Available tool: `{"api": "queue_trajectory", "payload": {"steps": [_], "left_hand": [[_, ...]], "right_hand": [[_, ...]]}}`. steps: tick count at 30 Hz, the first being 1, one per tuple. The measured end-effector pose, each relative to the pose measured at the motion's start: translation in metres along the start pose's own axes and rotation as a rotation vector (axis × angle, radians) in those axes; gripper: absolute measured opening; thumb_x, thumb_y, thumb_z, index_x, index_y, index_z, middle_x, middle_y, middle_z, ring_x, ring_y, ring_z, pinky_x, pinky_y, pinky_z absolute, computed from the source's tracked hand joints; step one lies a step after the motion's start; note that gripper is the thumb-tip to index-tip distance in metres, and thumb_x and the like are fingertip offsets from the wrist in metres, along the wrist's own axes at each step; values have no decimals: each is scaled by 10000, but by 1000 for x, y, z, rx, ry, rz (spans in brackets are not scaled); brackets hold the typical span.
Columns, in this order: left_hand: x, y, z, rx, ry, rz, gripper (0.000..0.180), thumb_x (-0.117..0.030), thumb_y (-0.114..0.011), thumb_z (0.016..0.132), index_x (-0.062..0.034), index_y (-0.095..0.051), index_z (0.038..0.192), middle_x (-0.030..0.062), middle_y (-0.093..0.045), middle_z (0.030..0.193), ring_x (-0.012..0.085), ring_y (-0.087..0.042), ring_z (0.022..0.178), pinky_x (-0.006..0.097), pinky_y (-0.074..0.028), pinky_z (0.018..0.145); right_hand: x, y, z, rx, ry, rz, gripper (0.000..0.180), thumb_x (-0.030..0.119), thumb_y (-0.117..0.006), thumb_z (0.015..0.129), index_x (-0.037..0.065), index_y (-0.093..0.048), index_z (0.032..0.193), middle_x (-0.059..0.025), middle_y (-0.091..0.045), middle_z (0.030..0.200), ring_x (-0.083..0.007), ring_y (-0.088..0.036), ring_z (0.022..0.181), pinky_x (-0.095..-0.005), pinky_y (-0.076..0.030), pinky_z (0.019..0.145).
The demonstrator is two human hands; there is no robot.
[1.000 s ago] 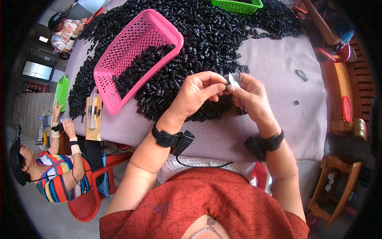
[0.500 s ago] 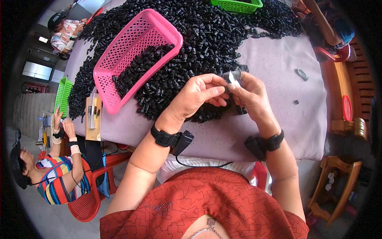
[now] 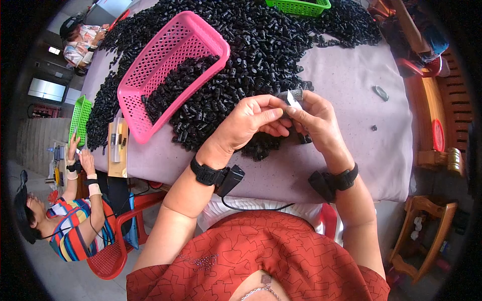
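Right of the pink basket (image 3: 208, 35), a white pointed piece (image 3: 293, 102) is pinched in the grip of the right hand (image 3: 318, 120); whether anything is held by the left hand (image 3: 246, 120), nearer the basket, cannot be told. Small black parts (image 3: 266, 50) are heaped inside the basket and on the tabletop (image 3: 356, 95) beside it.

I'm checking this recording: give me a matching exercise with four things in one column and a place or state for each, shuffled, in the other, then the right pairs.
Things
1. Pink basket
2. Right hand
3. Clear tube
4. Striped shirt

Places and states
A. lying on a tan board
B. worn by a co-worker at the picture's left
C. gripping a pale, pointed piece
D. partly filled with black parts

Right pairs: 1-D, 2-C, 3-A, 4-B
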State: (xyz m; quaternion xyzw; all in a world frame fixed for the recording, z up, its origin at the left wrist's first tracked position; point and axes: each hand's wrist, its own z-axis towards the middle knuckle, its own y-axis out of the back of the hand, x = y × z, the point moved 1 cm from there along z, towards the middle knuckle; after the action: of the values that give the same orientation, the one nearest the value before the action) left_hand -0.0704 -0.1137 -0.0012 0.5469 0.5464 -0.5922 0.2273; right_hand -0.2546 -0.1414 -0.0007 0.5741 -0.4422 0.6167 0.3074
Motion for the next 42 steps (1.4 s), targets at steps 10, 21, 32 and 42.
{"api": "queue_trajectory", "payload": {"steps": [10,21,32,42], "left_hand": [[-1,2,0,-54,-62,25,184,-40,-564,936,2,-627,1104,89,-688,972,164,-694,832,269,-575,756],[3,-2,5,-134,-293,140,318,55,-645,846,2,-613,1158,80,-671,1076,126,-627,987,264,-495,906],[7,-4,4,-106,-313,260,333,82,-632,852,27,-588,1178,91,-650,1117,144,-626,1017,283,-502,925],[11,2,2,-148,-248,300,237,23,-636,879,29,-625,1115,53,-670,1025,102,-630,937,255,-509,873]], "right_hand": [[-1,0,0,-45,-14,-3,160,174,-685,891,51,-626,974,45,-584,709,-8,-464,530,-170,-333,444],[3,0,0,-30,3,28,225,144,-701,868,44,-623,1053,40,-600,744,-10,-463,536,-168,-334,453],[1,0,1,-24,-28,-12,184,97,-703,853,50,-618,1010,46,-598,749,-8,-468,548,-169,-333,453],[1,-3,-3,-20,-30,-55,208,93,-688,862,38,-606,1045,49,-574,768,-10,-460,571,-172,-344,480]]}}
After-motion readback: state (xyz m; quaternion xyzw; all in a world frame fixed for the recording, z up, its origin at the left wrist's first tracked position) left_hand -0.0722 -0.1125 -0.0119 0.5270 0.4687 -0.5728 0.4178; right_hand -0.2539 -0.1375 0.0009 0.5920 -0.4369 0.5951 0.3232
